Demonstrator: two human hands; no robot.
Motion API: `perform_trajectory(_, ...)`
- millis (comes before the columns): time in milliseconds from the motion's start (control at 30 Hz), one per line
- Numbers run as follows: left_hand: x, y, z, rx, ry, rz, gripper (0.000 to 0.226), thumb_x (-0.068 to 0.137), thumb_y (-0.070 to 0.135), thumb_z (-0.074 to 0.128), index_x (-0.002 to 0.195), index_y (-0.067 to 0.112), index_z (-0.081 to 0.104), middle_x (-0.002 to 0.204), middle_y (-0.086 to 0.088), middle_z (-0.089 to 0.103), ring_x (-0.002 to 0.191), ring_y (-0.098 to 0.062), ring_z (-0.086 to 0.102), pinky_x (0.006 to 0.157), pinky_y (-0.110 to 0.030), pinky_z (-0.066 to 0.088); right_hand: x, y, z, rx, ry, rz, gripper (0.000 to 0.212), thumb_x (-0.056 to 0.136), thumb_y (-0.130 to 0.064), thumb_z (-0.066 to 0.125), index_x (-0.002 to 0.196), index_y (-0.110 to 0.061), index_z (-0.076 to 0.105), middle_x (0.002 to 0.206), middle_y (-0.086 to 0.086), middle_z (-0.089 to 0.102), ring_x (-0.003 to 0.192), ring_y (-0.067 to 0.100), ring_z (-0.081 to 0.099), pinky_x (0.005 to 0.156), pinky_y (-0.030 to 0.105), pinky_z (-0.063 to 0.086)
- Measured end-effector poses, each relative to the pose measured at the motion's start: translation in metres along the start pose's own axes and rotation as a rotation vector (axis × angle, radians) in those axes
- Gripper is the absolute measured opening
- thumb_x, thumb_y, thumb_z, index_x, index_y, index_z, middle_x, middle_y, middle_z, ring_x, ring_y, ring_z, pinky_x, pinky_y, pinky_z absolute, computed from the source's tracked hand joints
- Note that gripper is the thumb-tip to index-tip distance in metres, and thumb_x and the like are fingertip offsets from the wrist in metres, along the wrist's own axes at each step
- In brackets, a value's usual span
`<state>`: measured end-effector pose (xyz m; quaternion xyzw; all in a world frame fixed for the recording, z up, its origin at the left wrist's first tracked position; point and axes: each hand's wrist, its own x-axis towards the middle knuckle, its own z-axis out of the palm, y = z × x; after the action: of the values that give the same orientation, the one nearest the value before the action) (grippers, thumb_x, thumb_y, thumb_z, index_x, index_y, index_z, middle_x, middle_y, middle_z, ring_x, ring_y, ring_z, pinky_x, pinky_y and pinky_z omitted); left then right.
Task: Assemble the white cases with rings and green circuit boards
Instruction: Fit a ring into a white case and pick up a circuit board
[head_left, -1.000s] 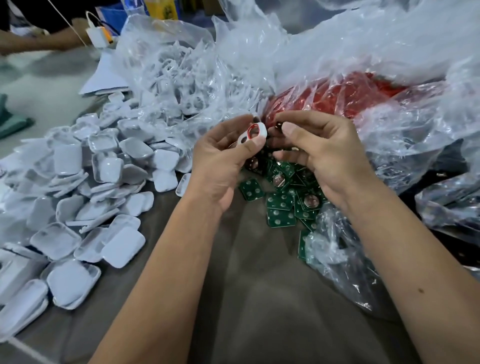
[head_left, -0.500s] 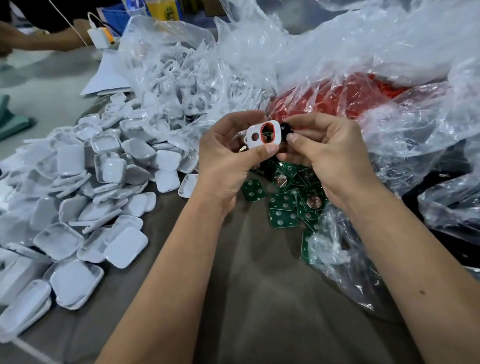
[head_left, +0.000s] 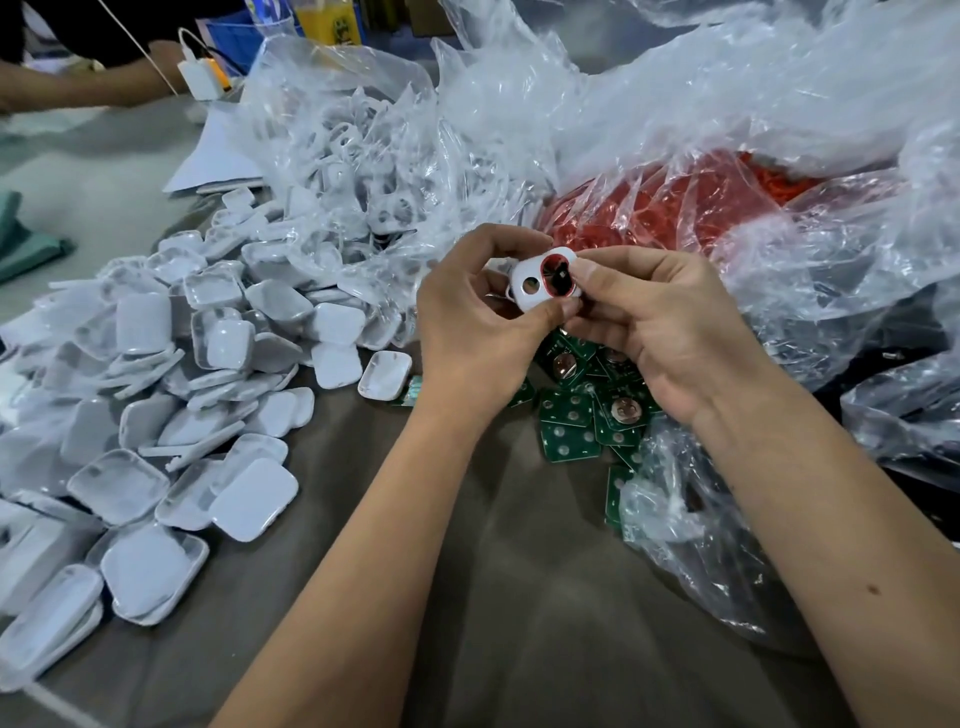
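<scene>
The left hand and right hand are both pinching a small white plastic case, its larger hole rimmed by a red ring, each grip grasping it above the counter; square green circuit boards are lying just beneath them

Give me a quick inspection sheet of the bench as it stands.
Surface: grey-brown table, bare in front.
Job's things: white case with red ring held by both hands; green circuit boards heaped beneath; loose white case shells piled left.
Clutter: clear bag of white parts; bag of red rings; crumpled plastic right.
Hands: left hand and right hand both pinch the case.
Cables: white cable into charger, far left.
Surroundings: another person's arm at far edge.
</scene>
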<state>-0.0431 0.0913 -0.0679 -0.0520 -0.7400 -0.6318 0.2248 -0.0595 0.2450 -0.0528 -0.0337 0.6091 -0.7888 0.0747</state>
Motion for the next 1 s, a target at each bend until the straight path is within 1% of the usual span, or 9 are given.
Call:
perform_trajectory(133,0.001,0.000,0.002,0.152,0.021,0.118,0.037,0.067,0.013,0.087,0.097,0.027,0.069,0.091,0.006,0.070,0.074,-0.018,0.070,0.057,-0.045,0.058,-0.001,0.000,0.001,-0.044,0.020,0.006,0.019,0.081,-0.011,0.081,0.098,-0.006,0.076,0.092,0.010,0.080,0.078,0.016,0.075,0.075,0.029,0.064)
perform_trajectory(233,0.003,-0.001,0.002,0.242,0.021,0.240,0.036,0.067,0.006,0.084,0.097,0.022,0.072,0.093,0.015,0.064,0.078,-0.010,0.066,0.062,-0.032,0.055,-0.002,0.001,0.004,-0.046,0.043,0.009,0.023,0.077,-0.008,0.083,0.098,-0.008,0.075,0.092,0.009,0.081,0.080,0.017,0.076,0.077,0.030,0.063)
perform_trajectory(367,0.002,-0.003,0.004,0.269,0.043,0.280,0.035,0.068,0.004,0.084,0.096,0.022,0.073,0.091,0.016,0.064,0.081,-0.009,0.065,0.064,-0.019,0.049,-0.003,0.000,0.006,-0.018,0.062,0.018,0.020,0.078,-0.007,0.082,0.096,-0.009,0.075,0.089,0.007,0.081,0.076,0.015,0.076,0.071,0.026,0.063)
perform_trajectory(500,0.001,-0.003,0.007,0.262,0.059,0.297,0.037,0.067,0.001,0.084,0.096,0.020,0.072,0.092,0.013,0.066,0.082,-0.010,0.065,0.065,-0.020,0.049,-0.004,-0.002,0.005,0.011,0.030,0.031,0.025,0.070,-0.014,0.083,0.094,-0.009,0.076,0.088,0.007,0.080,0.074,0.013,0.076,0.065,0.022,0.059)
perform_trajectory(633,0.002,-0.002,0.008,0.276,0.067,0.326,0.035,0.067,0.002,0.086,0.095,0.018,0.071,0.092,0.012,0.065,0.085,-0.008,0.064,0.068,-0.017,0.046,-0.002,-0.003,0.002,0.014,0.009,0.048,0.035,0.067,-0.019,0.083,0.099,-0.007,0.077,0.096,0.010,0.080,0.082,0.016,0.076,0.072,0.025,0.061)
perform_trajectory(733,0.004,-0.002,0.011,0.282,0.054,0.329,0.035,0.068,0.003,0.084,0.096,0.019,0.071,0.092,0.012,0.065,0.087,-0.006,0.064,0.069,-0.014,0.043,-0.001,-0.004,0.000,0.027,0.014,0.053,0.033,0.067,-0.018,0.083,0.097,-0.008,0.077,0.098,0.013,0.080,0.081,0.017,0.075,0.070,0.024,0.062)
perform_trajectory(833,0.006,-0.004,0.013,0.279,0.035,0.305,0.036,0.068,0.003,0.081,0.097,0.020,0.071,0.093,0.012,0.066,0.088,-0.006,0.064,0.070,-0.017,0.048,0.001,-0.002,0.000,0.022,0.064,0.033,0.034,0.065,-0.016,0.083,0.098,-0.009,0.077,0.098,0.014,0.079,0.084,0.020,0.076,0.072,0.026,0.062)
perform_trajectory(900,0.007,-0.006,0.014,0.272,0.030,0.295,0.037,0.067,0.004,0.082,0.098,0.020,0.071,0.093,0.012,0.066,0.088,-0.007,0.065,0.069,-0.020,0.051,0.002,-0.001,0.000,0.069,0.091,0.025,0.042,0.064,-0.011,0.082,0.105,-0.009,0.074,0.101,0.015,0.079,0.091,0.026,0.077,0.079,0.032,0.063)
perform_trajectory(1000,0.007,-0.006,0.016,0.256,0.037,0.283,0.036,0.068,0.006,0.083,0.097,0.021,0.071,0.093,0.013,0.065,0.088,-0.006,0.065,0.069,-0.018,0.049,0.004,-0.003,0.000,0.120,0.105,0.018,0.050,0.064,-0.006,0.081,0.113,-0.007,0.071,0.103,0.017,0.078,0.096,0.030,0.077,0.081,0.035,0.064)
